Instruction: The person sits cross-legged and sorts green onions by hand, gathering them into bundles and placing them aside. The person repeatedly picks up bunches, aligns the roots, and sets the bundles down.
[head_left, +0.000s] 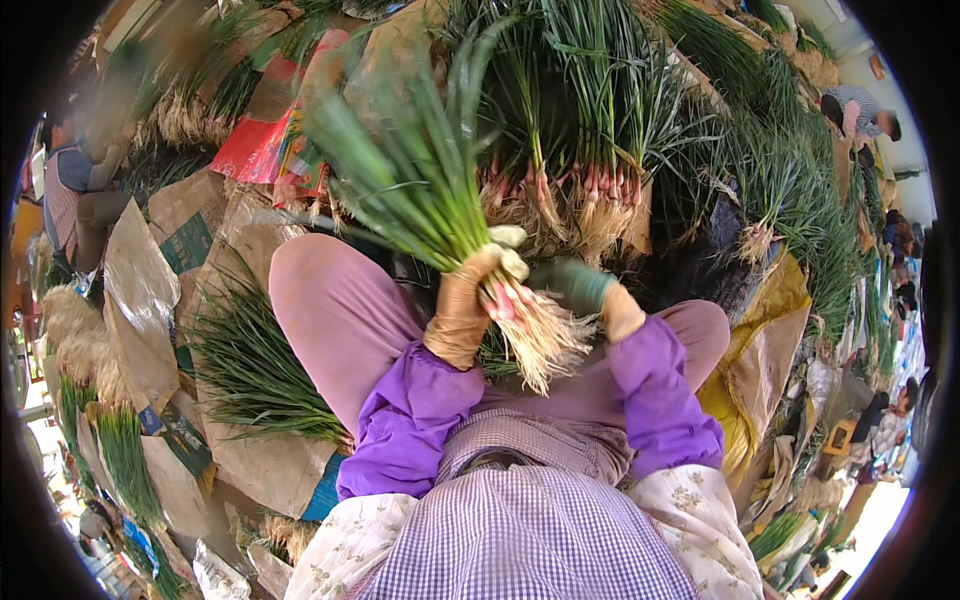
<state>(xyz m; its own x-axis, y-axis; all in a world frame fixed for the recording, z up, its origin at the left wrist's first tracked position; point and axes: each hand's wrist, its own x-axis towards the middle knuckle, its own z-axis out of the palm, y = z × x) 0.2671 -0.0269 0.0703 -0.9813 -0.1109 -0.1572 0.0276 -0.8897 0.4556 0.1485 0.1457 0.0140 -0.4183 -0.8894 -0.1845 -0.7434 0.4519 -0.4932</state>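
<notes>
My left hand (459, 304), in a tan glove with pale covers over fingertips, grips a bunch of green garlic (450, 217) just above its pinkish bulbs. The leaves fan up and to the left, blurred at their ends. Pale stringy roots (544, 337) hang below the fist toward my lap. Close beside the bulbs and roots is my right hand (581, 292), in a green glove and motion-blurred; its fingers are partly hidden, and I cannot tell whether they hold anything. Beyond both hands, more green garlic (607, 180) lies with its roots toward me.
Flattened sacks (255, 420) cover the ground at left, with a leafy pile (262, 367) by my knee. A yellow sack (765, 360) lies at right. Heaps of greens (795, 150) stretch along the right. A person (79, 180) sits at far left; another (859, 112) bends at upper right.
</notes>
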